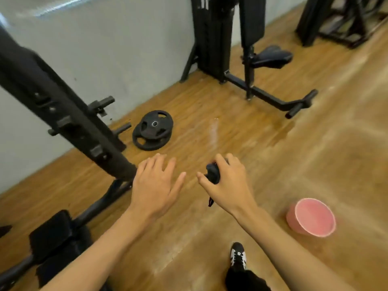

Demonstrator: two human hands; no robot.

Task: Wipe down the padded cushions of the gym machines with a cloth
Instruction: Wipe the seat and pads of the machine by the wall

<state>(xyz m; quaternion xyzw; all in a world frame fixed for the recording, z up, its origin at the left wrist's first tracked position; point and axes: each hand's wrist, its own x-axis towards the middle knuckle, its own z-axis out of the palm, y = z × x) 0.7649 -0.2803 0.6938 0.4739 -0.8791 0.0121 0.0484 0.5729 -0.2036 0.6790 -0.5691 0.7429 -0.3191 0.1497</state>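
My right hand [227,182] grips a bunched dark cloth [213,173], with a strip of it hanging below the palm. My left hand [155,183] hovers beside it over the floor, fingers spread and holding nothing. At the lower left lie black padded cushions [50,232] of a bench-like machine. Farther off by the wall stands a second machine with a black padded seat [271,56] and an upright back pad [252,19]. Both hands are apart from every cushion.
A slanted black rack frame [63,116] crosses the left side. Two stacked weight plates [153,130] lie on the wooden floor. A pink bucket [311,217] stands at the right. My shoe [238,256] shows at the bottom. More black frames [340,19] stand at the top right.
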